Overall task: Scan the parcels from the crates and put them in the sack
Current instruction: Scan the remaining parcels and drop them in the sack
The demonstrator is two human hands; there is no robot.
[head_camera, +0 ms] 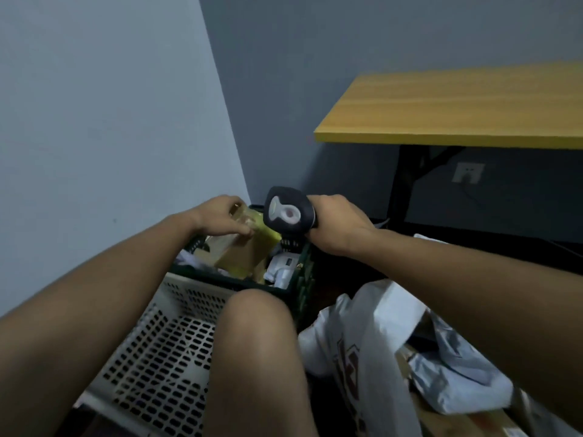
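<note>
The person's left hand [220,216] grips the upper end of a cardboard parcel [243,250], fingers curled over its taped top edge, holding it tilted over the dark crate [303,279] from which it is taken. The right hand [340,225] is closed around the handle of a handheld scanner [285,211], whose head sits at 3 o'clock from the parcel's top, just beside it; the side of the head carrying the pale window shows toward the wearer's camera. The dark crate lies at 12 o'clock from the person's knee [258,335] and holds further parcels, including white ones [282,269] at its right end. A white perforated crate [170,342] sits at 9 o'clock from the knee. The sack [372,351], white with red print, stands open at 3 o'clock from the knee and already contains a grey poly mailer [457,383] and brown cartons. The parcel in hand appears to be a stiff, light carton with glossy tape over part of its surface; the tape is likely slippery, so a hold across the bare cardboard edges, thumb on one face and fingers on the opposite face, should be more secure. Its rigid corners may catch on the sack mouth. A yellow table [457,105] stands at 1 o'clock, well apart.
</note>
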